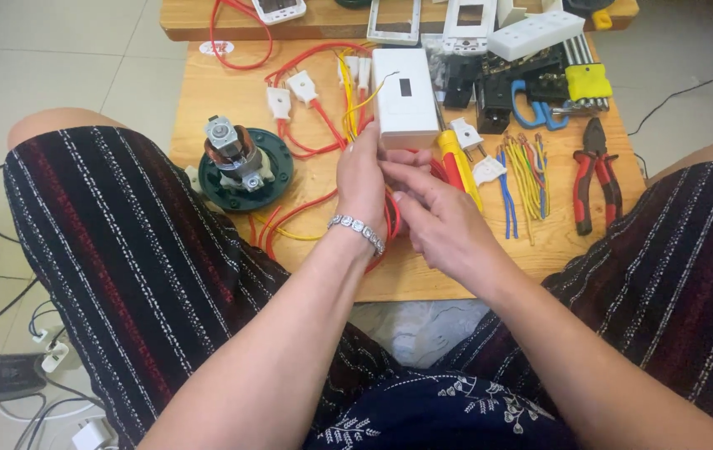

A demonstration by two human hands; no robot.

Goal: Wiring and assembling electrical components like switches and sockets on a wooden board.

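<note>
With the small motor [236, 162] left aside at centre left of the frame, the white box [405, 97] at upper centre is best steadied by the left hand [362, 179], closed on its lower edge, while the red wires [391, 218] are pinched by the right hand [440, 218] and guided slowly, clear of the pliers [596, 173] at right.

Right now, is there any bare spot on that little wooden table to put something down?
Yes: bare wood at the near right corner, below the red-handled pliers, and at the far left edge, above the motor. The far right side is crowded with switch parts and scissors; red wires fill the middle by both hands.
</note>
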